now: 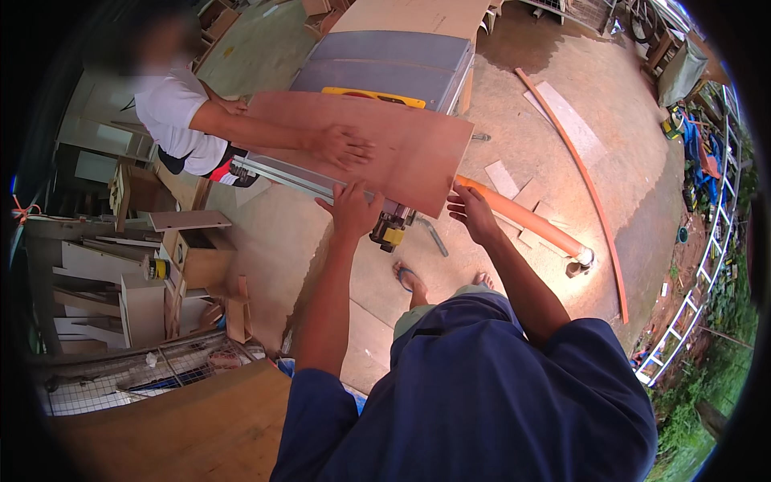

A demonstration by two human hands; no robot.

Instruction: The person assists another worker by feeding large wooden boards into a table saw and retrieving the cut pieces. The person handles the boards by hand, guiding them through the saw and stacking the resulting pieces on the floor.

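A reddish-brown plywood sheet [409,149] lies over the near part of a grey-topped saw table [369,60]. My left hand [353,210] rests on the sheet's near edge by the metal rail [285,177], fingers spread. Beside the sheet's right edge is my right hand [474,210], its fingers apart; whether a fingertip touches the edge, I cannot tell. At the left a co-worker [181,112] in a white shirt presses one hand [344,147] flat on the sheet. A yellow strip [373,97] shows on the table just past the sheet's far edge.
An orange pipe [530,218] and a long, curved-looking wooden strip [578,161] lie on the concrete floor at right, among flat offcuts [502,179]. Wood scraps and boxes [201,257] are piled at left. A white ladder [691,309] runs along the right side.
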